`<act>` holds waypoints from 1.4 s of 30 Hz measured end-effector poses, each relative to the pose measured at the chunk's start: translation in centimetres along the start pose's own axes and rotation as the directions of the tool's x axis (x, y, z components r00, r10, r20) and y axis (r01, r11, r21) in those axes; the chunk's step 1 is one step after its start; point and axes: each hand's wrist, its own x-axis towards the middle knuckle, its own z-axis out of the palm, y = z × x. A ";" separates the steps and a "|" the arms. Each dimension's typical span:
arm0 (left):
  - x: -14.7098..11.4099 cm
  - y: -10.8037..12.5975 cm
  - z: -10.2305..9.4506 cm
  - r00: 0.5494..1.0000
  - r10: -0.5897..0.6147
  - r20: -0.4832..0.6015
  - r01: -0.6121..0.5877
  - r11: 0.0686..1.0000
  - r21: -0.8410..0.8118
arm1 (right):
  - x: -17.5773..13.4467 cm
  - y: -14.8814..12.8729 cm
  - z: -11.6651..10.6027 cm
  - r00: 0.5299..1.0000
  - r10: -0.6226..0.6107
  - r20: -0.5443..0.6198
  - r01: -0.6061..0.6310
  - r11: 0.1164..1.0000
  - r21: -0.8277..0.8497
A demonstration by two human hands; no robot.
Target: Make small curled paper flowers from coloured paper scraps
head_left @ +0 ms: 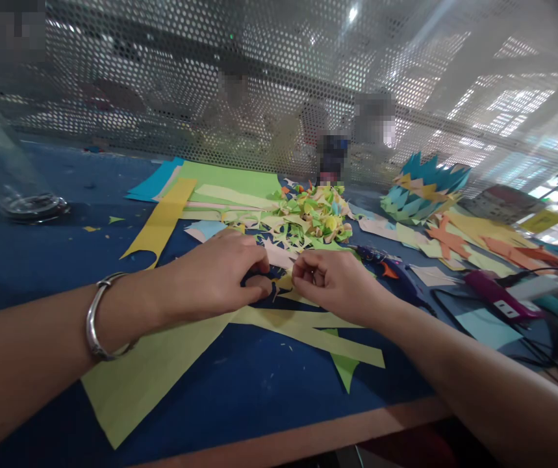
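My left hand [210, 272], with a silver bangle at the wrist, curls its fingers downward over the paper scraps. Facing it, my right hand [334, 281] is closed in a pinch, the fingertips pressed together. A small yellow paper piece [285, 281] shows between the two hands; whether either grips it I cannot tell. Just beyond them lies a pale pink paper scrap [277, 253] with jagged edges. Pale yellow paper strips [308, 337] cross below my hands. A large pale green sheet [156, 383] extends under my left forearm. A pointed green scrap [345, 367] sits near my right forearm.
A heap of curled paper cuttings [325, 211] stands behind my hands, beside green sheets [230, 174]. At right are a blue glue gun [400, 276], a purple power strip [500, 296] with cables, and a zigzag paper crown [425, 188]. A clear glass vessel [35, 207] stands left.
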 end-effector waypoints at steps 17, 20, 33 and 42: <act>0.8 -0.4 1.3 0.942 -0.335 0.018 0.160 0.403 -0.901 | -0.3 -0.2 0.1 0.963 -0.101 -0.249 0.122 0.990 0.070; 0.7 0.3 1.2 0.920 -0.392 0.032 0.170 0.325 -0.930 | -0.5 -0.2 0.2 0.932 -0.179 -0.316 0.200 0.979 0.033; 0.0 2.8 1.9 0.943 -0.308 0.122 0.159 0.097 -0.982 | -0.8 -0.4 0.5 0.839 -0.456 -0.296 0.427 0.890 -0.159; -0.3 4.3 1.6 0.945 -0.274 0.176 0.149 -0.116 -0.982 | -1.0 -0.6 0.7 0.786 -0.528 -0.320 0.435 0.842 -0.320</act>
